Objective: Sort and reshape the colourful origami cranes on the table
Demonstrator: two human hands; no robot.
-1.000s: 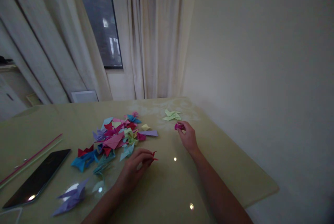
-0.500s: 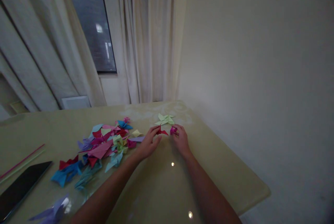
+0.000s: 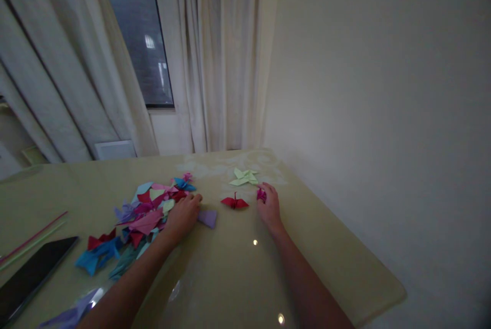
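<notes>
Crane, red, now out of left hand

magenta paper partly behind right grip

Camera on person's head, looking forward and a bit down over counter. Counter close, filling low part of view. Left grip and right grip seen from behind and above; arms come in from bottom edge. Farther off, ahead: curtain. Window up left. Wall fills right side.
</notes>
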